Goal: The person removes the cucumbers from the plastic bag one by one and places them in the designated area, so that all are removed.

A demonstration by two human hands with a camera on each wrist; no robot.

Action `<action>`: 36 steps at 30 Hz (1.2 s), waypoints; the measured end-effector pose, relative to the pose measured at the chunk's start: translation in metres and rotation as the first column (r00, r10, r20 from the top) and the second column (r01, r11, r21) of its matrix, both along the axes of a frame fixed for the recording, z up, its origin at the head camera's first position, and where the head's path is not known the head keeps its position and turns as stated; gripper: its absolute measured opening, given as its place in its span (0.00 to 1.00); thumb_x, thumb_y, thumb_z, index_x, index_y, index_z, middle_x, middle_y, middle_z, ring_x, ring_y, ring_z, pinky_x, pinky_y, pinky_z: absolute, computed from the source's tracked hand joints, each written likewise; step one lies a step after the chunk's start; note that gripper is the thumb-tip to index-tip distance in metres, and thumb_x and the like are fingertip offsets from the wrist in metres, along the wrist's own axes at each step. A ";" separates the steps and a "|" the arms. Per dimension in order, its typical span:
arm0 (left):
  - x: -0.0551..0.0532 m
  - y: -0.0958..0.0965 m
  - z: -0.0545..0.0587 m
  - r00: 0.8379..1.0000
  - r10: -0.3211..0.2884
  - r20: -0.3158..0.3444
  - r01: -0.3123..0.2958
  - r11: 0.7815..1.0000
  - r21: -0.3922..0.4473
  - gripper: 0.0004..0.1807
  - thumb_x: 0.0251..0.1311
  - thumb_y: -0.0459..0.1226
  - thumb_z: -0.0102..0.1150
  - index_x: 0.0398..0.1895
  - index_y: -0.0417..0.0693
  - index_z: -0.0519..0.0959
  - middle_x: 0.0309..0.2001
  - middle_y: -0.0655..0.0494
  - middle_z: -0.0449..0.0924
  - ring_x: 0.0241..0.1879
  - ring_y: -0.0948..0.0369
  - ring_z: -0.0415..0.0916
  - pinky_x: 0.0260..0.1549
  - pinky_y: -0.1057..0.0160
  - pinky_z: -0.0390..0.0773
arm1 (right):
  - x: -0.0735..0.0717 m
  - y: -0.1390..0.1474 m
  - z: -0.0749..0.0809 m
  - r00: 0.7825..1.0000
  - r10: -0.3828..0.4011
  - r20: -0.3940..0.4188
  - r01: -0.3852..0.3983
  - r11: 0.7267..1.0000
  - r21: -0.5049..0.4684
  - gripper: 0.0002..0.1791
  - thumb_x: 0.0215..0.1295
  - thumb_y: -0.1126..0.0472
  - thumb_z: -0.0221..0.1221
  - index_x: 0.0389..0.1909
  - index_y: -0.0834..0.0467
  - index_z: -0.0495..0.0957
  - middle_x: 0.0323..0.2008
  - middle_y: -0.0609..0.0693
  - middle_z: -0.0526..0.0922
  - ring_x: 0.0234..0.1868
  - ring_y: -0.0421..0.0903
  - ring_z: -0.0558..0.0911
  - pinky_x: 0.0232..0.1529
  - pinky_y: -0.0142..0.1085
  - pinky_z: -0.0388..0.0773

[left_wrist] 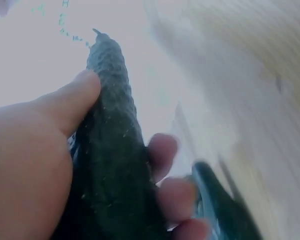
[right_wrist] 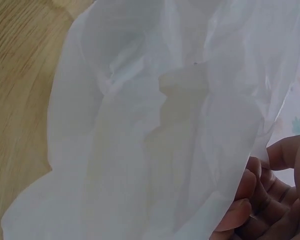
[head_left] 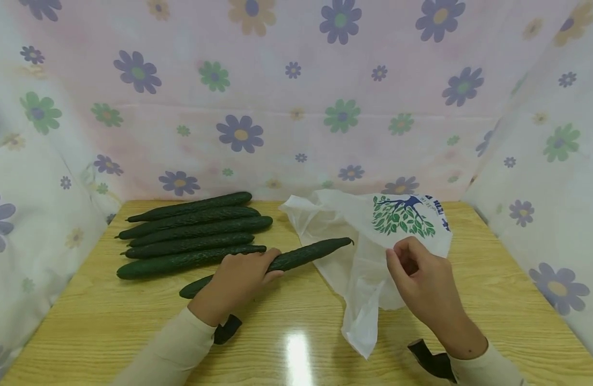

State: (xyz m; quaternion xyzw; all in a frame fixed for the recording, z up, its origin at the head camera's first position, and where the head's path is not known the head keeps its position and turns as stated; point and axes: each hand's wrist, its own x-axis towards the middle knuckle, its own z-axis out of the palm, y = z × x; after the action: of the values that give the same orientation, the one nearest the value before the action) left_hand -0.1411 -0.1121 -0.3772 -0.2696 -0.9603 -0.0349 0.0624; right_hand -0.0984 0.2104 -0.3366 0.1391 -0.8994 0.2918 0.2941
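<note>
Currently, the left hand grips one dark green cucumber around its middle, thumb along one side and fingers curled round the other, as the left wrist view confirms. Held cucumber sits at a slant: its rounded end is just in front of the nearest cucumber of the row, its thin stem end reaches across the left part of the plastic bag. Contact between stem end and bag — cannot tell.

Right hand is at the near right part of the bag, fingers curled in toward the thumb; the right wrist view shows thumb and fingertips pinching the bag's edge. Bag is white, thin and crumpled, with a tree print in green and blue on its far right part; one corner trails toward the near side.

Row of cucumbers: five, lying side by side on the left of the table, all with the same slight slant. Table has a light wood grain, with a bright glare patch near its front. Flower-patterned cloth stands behind and at both sides. Pale sleeves cover both forearms; a dark fitting shows below the left wrist.
</note>
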 end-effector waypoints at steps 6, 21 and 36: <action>-0.005 0.026 -0.003 1.000 -0.014 0.021 0.013 0.998 0.062 0.22 0.70 0.57 0.53 0.55 0.53 0.76 0.25 0.60 0.81 0.18 0.64 0.74 0.15 0.64 0.67 | 0.000 -0.001 -0.002 1.000 -0.013 0.025 0.013 1.000 -0.012 0.09 0.63 0.70 0.64 0.30 0.55 0.74 0.19 0.41 0.73 0.19 0.33 0.69 0.21 0.21 0.66; -0.012 0.078 0.004 0.914 -0.065 0.400 -0.069 0.948 0.310 0.16 0.67 0.48 0.47 0.53 0.55 0.73 0.32 0.64 0.78 0.23 0.65 0.71 0.24 0.65 0.70 | -0.002 0.002 -0.001 1.000 0.000 -0.016 0.000 1.000 -0.023 0.08 0.63 0.71 0.64 0.30 0.57 0.75 0.18 0.42 0.74 0.19 0.32 0.67 0.19 0.21 0.65; -0.024 0.130 0.007 0.920 -0.160 0.357 0.084 0.972 0.219 0.29 0.74 0.48 0.46 0.76 0.55 0.61 0.68 0.56 0.73 0.63 0.60 0.75 0.54 0.55 0.79 | -0.002 0.003 0.001 0.999 -0.020 0.030 0.020 1.000 0.001 0.07 0.64 0.69 0.64 0.32 0.57 0.76 0.17 0.43 0.77 0.18 0.32 0.69 0.18 0.24 0.68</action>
State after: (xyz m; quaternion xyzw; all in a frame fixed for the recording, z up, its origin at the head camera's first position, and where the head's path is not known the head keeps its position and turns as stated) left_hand -0.1649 0.0179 -0.3700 -0.3102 -0.9275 -0.1850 -0.0966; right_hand -0.1002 0.2133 -0.3357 0.1258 -0.9052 0.2907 0.2832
